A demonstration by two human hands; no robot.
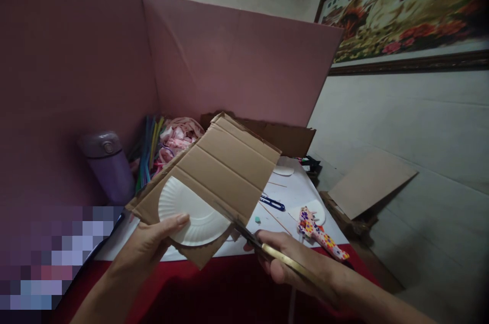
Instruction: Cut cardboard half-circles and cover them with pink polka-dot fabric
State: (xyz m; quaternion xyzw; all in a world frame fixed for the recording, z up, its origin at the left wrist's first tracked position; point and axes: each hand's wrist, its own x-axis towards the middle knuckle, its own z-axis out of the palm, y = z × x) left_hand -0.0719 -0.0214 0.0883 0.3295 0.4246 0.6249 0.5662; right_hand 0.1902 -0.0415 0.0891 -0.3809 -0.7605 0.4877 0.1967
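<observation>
Cardboard sheet [229, 166] held up above the near part of the table [298, 181], tilted, with long axis running from lower left, by the left hand [160, 232], to upper right and away. Creases crosswise, sloping from upper left down to lower right. Against the near half of the sheet, a white half-round paper plate [202, 224], straight edge facing up and right, roughly in line with the creases, fluted curve facing down and left. Left grip closed on both, thumb on the plate, fingers mostly hidden behind. Right hand [284, 258] closed around gold-handled scissors [280, 254], pointing up and left, blades at the sheet's right edge, just beside the plate's lower right corner. Blade opening too unclear to tell.

In the way, the sheet itself, hiding much of the middle of the table. Past its right edge, a blue-handled tool [275, 203], thin sticks, a small teal bit [257, 219] and, farther right, a flower-patterned object [321, 235] partly over a white piece. Behind to the left, coloured strips [148, 145], a pink bundle [183, 133] and a purple bottle [110, 171]. At the back, a low cardboard strip [290, 138] before a pink panel [237, 59].
</observation>
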